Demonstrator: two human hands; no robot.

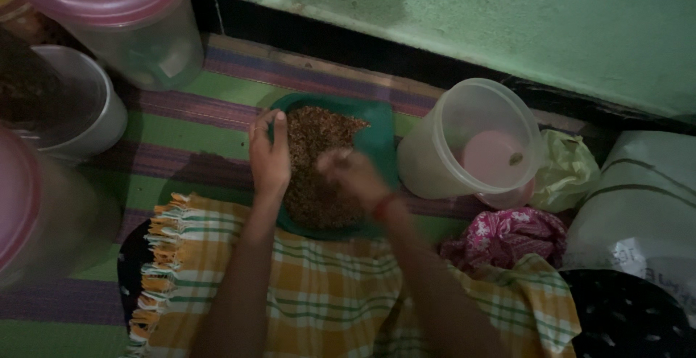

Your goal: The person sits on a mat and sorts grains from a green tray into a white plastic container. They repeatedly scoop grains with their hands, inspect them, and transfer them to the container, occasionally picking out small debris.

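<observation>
A green tray (377, 129) lies on the striped mat in front of me, heaped with brown grain (315, 177). My left hand (269, 156) grips the tray's left edge, thumb over the rim. My right hand (353, 173) is blurred over the grain, fingers bunched together; I cannot make out whether anything is pinched in them. A red thread band circles the right wrist. A yellow and green checked cloth (312, 293) covers my lap just below the tray.
An open translucent plastic jar (471, 140) leans right of the tray. Pink-lidded containers (123, 17) and a round tub (76, 104) stand at left. A pink floral cloth (507, 238), a yellowish bag (569, 169) and a white sack (638, 206) sit at right. A green wall (507, 10) is behind.
</observation>
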